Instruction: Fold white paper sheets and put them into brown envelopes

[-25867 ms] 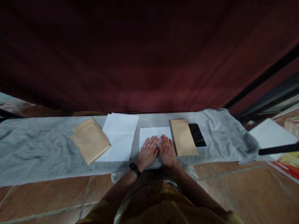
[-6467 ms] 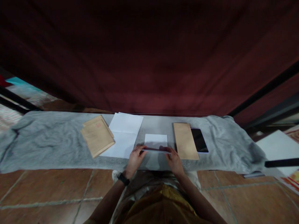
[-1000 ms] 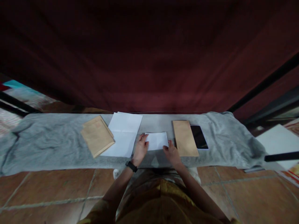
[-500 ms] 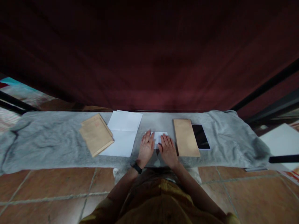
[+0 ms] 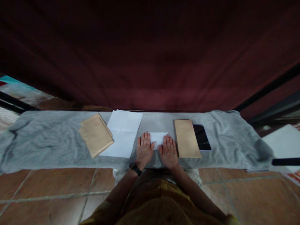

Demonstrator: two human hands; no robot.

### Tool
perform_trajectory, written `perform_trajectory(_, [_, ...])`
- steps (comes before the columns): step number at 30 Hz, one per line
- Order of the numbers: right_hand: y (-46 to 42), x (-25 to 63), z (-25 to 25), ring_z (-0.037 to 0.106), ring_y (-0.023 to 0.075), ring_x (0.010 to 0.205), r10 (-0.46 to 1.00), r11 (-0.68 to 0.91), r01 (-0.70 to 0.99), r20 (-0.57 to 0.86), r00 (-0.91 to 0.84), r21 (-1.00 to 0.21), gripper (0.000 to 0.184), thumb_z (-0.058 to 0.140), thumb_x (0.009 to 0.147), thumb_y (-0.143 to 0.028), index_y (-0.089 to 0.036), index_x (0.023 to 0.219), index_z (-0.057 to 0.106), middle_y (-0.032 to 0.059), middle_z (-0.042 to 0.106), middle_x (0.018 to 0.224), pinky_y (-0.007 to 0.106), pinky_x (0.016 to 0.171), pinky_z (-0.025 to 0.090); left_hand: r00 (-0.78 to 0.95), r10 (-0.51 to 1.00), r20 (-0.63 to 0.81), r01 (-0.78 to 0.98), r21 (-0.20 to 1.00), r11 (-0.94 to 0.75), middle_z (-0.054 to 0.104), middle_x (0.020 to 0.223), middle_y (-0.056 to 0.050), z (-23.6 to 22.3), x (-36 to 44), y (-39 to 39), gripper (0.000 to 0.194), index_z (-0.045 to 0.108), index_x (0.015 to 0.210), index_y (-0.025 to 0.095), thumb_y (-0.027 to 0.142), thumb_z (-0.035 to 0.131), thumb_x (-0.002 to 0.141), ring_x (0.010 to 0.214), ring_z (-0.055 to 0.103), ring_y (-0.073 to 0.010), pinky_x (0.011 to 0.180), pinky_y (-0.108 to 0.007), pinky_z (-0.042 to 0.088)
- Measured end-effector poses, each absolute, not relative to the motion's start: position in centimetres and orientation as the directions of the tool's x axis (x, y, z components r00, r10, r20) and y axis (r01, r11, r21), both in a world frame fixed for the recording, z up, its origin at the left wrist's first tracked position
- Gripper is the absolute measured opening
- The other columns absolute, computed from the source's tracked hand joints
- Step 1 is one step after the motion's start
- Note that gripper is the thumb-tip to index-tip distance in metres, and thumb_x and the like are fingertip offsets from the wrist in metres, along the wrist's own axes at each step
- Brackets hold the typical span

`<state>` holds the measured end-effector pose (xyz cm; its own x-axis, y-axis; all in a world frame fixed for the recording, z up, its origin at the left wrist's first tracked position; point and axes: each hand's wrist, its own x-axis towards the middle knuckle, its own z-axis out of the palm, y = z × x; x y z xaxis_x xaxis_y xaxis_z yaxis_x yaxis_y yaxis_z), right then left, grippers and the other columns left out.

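Observation:
A small white sheet of folded paper [image 5: 157,140] lies flat on the grey cloth [image 5: 159,120] in front of me. My left hand [image 5: 144,150] rests palm down over its left end, fingers stretched out. Over the right end lies my right hand [image 5: 168,151], also flat with straight fingers; both thumbs point inward across the paper. To the left are larger white sheets [image 5: 123,142] with a crease across the middle. Brown envelopes [image 5: 96,134] partly cover them. Just right of my right hand lies a stack of brown envelopes [image 5: 187,137].
A phone [image 5: 202,137] with a dark screen lies partly beneath the right-hand envelopes. A dark red curtain [image 5: 159,97] hangs behind the cloth-covered surface. Black bars [image 5: 269,84] stand at the sides, and a white panel [image 5: 283,142] is at the far right.
My left hand has slid left and turned flatter, uncovering more of the small paper. My right hand has stayed nearly in place, its fingers now straighter.

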<state>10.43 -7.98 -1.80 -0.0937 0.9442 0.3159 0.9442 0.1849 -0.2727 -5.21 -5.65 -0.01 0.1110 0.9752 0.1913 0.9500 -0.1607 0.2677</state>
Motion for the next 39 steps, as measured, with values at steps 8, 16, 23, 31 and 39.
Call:
perform_trajectory(8, [-7.9,10.5,-1.7,0.019,0.0312,0.151,0.958,0.194,0.938,0.261,-0.118,-0.287,0.061,0.033,0.097,-0.017,-0.004,0.156,0.023,0.0205,0.020,0.162,0.056,0.119,0.024,0.254,0.952,0.171,0.895,0.332,-0.298,0.037,0.158,-0.014,0.0,-1.9,-5.9,0.054,0.036,0.152,0.014,0.034,0.033,0.102,0.150,0.026,-0.0262,0.122,-0.054,0.024])
perform_trajectory(16, [-7.9,10.4,-1.5,0.022,0.0299,0.151,0.960,0.165,0.942,0.267,-0.085,-0.292,0.056,0.031,0.102,-0.024,-0.004,0.154,0.030,0.0204,0.026,0.161,0.054,0.120,0.026,0.145,0.971,0.190,0.944,0.268,-0.193,0.033,0.160,-0.017,-0.1,-4.1,-6.1,0.061,0.034,0.153,0.010,0.039,0.039,0.100,0.150,0.025,-0.0285,0.121,-0.052,0.024])
perform_trajectory(23, [-5.9,8.2,0.0,0.026,0.0275,0.150,0.949,0.288,0.895,0.225,-0.219,-0.342,0.052,0.034,0.103,-0.028,-0.006,0.150,0.038,0.0170,0.032,0.159,0.048,0.120,0.028,0.178,0.972,0.153,0.953,0.219,-0.210,0.030,0.161,-0.015,0.0,-4.4,-5.9,0.060,0.033,0.154,0.011,0.019,0.035,0.095,0.151,0.023,-0.0266,0.122,-0.050,0.023])
perform_trajectory(31, [-5.4,8.7,-0.8,0.028,0.0283,0.149,0.949,0.222,0.930,0.283,-0.137,-0.294,0.065,0.042,0.103,-0.042,-0.002,0.152,0.032,0.0207,0.033,0.158,0.046,0.121,0.028,0.219,0.951,0.218,0.947,0.187,-0.261,0.033,0.160,-0.018,-0.3,-4.6,-5.6,0.057,0.036,0.152,0.008,0.022,0.030,0.097,0.152,0.022,-0.0283,0.120,-0.054,0.023])
perform_trajectory(39, [-5.9,9.6,-2.0,0.029,0.0306,0.148,0.938,0.161,0.941,0.343,-0.051,-0.299,0.068,0.041,0.103,-0.043,-0.001,0.154,0.027,0.0224,0.032,0.158,0.050,0.119,0.030,0.171,0.948,0.269,0.941,0.239,-0.238,0.037,0.157,-0.019,-0.8,-4.9,-5.4,0.060,0.030,0.154,0.007,0.032,0.028,0.099,0.150,0.026,-0.0292,0.121,-0.054,0.021])
